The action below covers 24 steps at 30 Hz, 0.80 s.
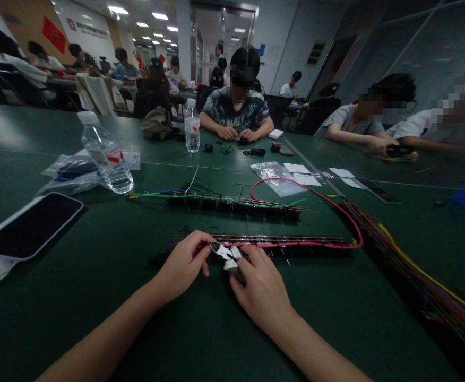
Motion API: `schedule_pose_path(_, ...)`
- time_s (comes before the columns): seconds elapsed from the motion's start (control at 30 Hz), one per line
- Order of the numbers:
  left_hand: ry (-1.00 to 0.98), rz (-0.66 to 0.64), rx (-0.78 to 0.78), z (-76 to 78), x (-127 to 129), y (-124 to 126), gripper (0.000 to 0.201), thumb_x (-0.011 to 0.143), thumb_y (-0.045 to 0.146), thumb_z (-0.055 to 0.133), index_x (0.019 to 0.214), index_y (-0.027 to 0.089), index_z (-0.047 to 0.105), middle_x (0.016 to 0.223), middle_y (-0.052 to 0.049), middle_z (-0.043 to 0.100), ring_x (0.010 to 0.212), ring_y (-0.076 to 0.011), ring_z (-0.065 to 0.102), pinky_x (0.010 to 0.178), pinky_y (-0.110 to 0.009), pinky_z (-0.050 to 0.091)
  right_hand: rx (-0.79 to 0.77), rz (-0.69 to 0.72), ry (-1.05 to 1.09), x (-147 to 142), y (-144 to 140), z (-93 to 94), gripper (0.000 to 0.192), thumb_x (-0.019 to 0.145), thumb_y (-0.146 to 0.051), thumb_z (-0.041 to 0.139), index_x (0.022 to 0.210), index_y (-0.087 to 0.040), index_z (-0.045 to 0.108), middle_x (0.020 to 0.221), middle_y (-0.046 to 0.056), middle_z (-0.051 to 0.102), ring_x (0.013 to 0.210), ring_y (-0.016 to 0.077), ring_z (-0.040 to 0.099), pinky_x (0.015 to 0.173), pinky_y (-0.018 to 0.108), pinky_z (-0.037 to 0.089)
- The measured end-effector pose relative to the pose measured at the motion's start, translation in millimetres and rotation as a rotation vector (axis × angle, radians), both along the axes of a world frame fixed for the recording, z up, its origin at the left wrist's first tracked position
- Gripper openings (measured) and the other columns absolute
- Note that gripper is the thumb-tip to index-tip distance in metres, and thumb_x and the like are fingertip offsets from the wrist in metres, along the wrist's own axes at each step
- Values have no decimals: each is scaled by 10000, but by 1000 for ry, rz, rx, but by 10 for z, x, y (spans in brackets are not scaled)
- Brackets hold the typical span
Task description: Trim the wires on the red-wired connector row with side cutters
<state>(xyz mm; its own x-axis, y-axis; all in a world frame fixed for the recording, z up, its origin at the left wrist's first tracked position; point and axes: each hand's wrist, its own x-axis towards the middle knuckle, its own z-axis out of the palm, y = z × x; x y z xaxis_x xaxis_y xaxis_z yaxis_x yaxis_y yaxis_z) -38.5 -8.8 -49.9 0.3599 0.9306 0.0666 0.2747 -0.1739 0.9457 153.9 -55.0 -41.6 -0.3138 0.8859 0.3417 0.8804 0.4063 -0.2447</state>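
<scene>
Risk: I judge the cutter tips could nick the pink wire (296, 187) or slip off it, because blade and wire sit tight together under my fingers
Cause: the strip (280, 242) lies loose on the tabletop (97, 265), so a pull along the wire may drag it sideways
Left hand (184, 265): lower centre of the frame, forearm entering from lower left, fingers curled, pinching the pink wire at the strip's left end
Right hand (262, 289): just right of the left, palm down, closed around a small white-handled cutter (226, 254), tips pointing left
Strip: centre of the frame, running right from both hands
Second strip (232, 202): just above, with green wire
Surroundings: phone (29, 225) at left, water bottle (105, 154) upper left, wire bundle (415, 265) at right, other people seated along the top
</scene>
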Motion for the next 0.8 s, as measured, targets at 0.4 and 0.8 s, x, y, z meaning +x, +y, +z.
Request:
schedule_pose_path(0.4, 1, 7, -2, -16, -7, 0, 158, 948, 255, 447, 1032, 180, 558, 890, -8, 602, 555, -117, 619, 600, -289, 500, 11, 9, 15, 0, 0, 1, 102, 795, -123, 589, 874, -168, 636, 1077, 131, 600, 998, 278, 550, 818, 444, 508)
schedule_pose_path(0.8, -1, 7, 11, -29, -14, 6, 160, 944, 251, 449, 1029, 183, 565, 879, -7, 609, 546, -118, 619, 577, -278, 496, -25, 9, 20, 10, 1, -10, 98, 806, -134, 593, 889, -152, 642, 1076, 129, 589, 999, 279, 536, 845, 439, 494)
